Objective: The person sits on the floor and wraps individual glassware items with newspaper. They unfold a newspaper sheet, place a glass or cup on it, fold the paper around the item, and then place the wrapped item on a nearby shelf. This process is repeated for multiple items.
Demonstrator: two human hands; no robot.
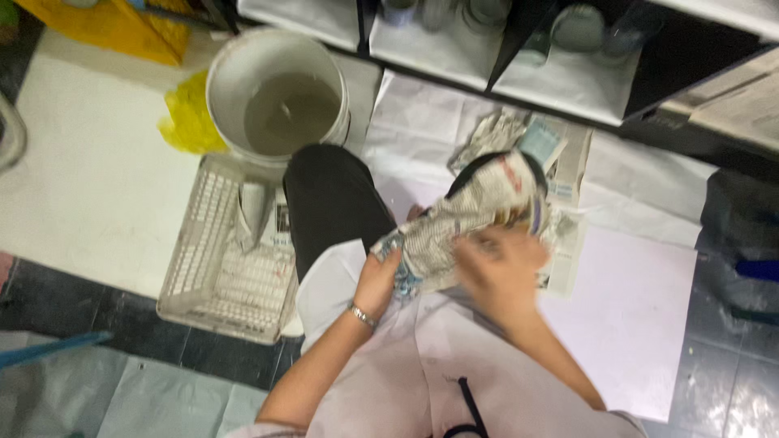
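Both hands (438, 276) around crumpled newspaper bundle (466, 215)

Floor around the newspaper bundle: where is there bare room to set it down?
Free: the white sheet right of the right hand, and the pale floor left of the white plastic basket. Crowded: crumpled newspapers under the shelf, and the white bucket of grey liquid above the basket. Both hands, left, hold the newspaper-wrapped bundle.

One white bucket (276, 93) — one white plastic crate (219, 268) — one newspaper-wrapped bundle (466, 219) — two hands.
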